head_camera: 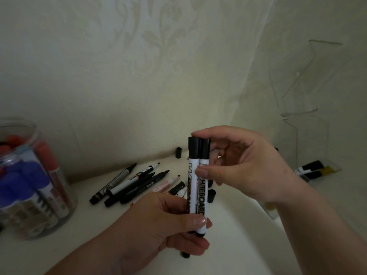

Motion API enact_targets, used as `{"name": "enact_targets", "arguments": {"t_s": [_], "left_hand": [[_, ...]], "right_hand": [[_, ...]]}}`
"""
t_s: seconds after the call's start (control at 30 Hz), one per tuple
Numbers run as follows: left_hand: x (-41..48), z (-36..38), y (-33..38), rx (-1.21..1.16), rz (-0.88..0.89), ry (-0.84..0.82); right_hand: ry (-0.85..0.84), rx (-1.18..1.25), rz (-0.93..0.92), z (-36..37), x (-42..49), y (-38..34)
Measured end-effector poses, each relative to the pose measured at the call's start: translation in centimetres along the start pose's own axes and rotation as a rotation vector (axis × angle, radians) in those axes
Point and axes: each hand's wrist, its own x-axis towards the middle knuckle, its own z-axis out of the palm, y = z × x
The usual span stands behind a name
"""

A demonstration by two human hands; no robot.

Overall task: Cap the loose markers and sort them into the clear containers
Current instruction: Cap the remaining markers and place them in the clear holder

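Observation:
Two white whiteboard markers (198,187) with black caps stand upright side by side in mid-air. My left hand (170,227) grips their lower ends. My right hand (238,163) pinches their capped upper part, forefinger on the cap tops and thumb on the barrel. Behind them, several uncapped black and white markers (135,183) lie in a loose pile on the white table. Loose black caps lie at the wall (178,152) and by my right wrist (212,195).
A round clear jar (33,185) with blue and red markers stands at the left. A clear angular container (315,135) stands at the right against the wall, with black and yellow markers (313,169) lying in its bottom. The patterned wall closes the back.

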Motion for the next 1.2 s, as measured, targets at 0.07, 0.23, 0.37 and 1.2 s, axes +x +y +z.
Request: {"name": "enact_targets", "arguments": {"t_s": [0.07, 0.23, 0.37, 1.2], "left_hand": [[0.0, 0.0, 0.0, 0.009, -0.001, 0.001], [0.0, 0.2, -0.1, 0.074, 0.031, 0.020], [0.0, 0.4, -0.3, 0.133, 0.187, 0.117], [0.6, -4.0, 0.3, 0.804, 0.511, 0.834]], "right_hand": [[0.022, 0.011, -0.008, 0.1, 0.0, -0.2], [0.159, -0.041, -0.032, 0.7, 0.0, -0.7], [0.283, -0.170, -0.155, -0.9, -0.7, -3.6], [0.836, -0.942, -0.068, -5.7, -2.2, -6.5]]}}
